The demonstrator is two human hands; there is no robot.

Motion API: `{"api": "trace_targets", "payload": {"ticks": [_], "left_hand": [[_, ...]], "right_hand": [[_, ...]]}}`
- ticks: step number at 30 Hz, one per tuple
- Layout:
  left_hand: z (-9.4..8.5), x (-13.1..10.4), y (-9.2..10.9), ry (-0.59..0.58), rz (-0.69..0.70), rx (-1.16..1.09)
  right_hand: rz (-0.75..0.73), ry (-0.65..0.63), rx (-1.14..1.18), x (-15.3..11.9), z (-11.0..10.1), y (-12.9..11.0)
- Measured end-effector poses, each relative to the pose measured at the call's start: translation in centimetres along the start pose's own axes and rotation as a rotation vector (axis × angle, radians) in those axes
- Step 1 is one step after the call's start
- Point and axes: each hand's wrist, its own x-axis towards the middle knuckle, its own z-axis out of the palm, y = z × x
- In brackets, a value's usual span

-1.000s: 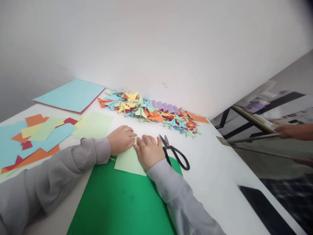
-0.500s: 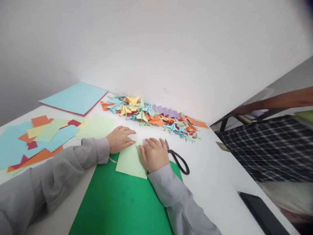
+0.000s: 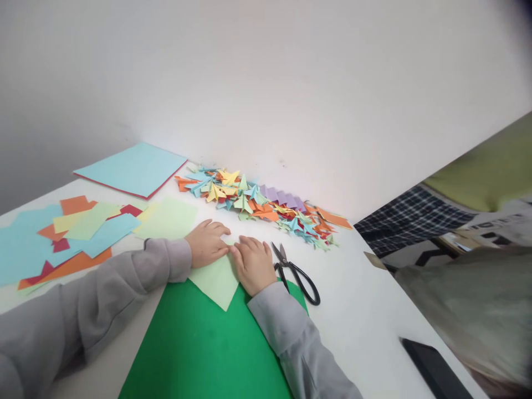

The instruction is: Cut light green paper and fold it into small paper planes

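A pale green paper sheet (image 3: 216, 284) lies turned on the green mat (image 3: 203, 338), one corner pointing towards me. My left hand (image 3: 208, 244) is closed on the sheet's far left part, thumb and fingers bent down against it. At the far edge my right hand (image 3: 253, 266) presses the same sheet, its thumb almost meeting the left one. Both hands hide the sheet's far edge, so any fold there cannot be made out. Beside my right hand lie black-handled scissors (image 3: 305, 282) with their blades parted.
Folded paper planes (image 3: 249, 199) in several colours are heaped along the wall. Coloured paper pieces (image 3: 89, 221) spread at left, behind them a light blue stack of sheets (image 3: 135, 169). A black phone-like object (image 3: 434, 366) lies near the right table edge. A person's checked clothing (image 3: 409, 221) shows beyond.
The pale green sheet has been turned, so a corner now points towards me. My hands have come closer together at its far edge. At right, the other person has shifted.
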Motion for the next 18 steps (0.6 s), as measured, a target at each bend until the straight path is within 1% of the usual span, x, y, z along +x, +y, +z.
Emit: {"api": "trace_targets", "payload": {"ticks": [5, 10, 15, 18], "left_hand": [[0.08, -0.05, 0.21, 0.022, 0.016, 0.007], [0.22, -0.13, 0.17, 0.059, 0.090, 0.020], [0.53, -0.24, 0.37, 0.079, 0.123, 0.053], [0.65, -0.32, 0.54, 0.096, 0.117, 0.060]], "right_hand": [[-0.028, 0.028, -0.008, 0.01, 0.22, 0.25], [-0.099, -0.017, -0.042, -0.06, 0.21, 0.29], [-0.067, -0.056, -0.034, -0.11, 0.21, 0.21], [-0.055, -0.046, -0.053, -0.10, 0.27, 0.14]]}}
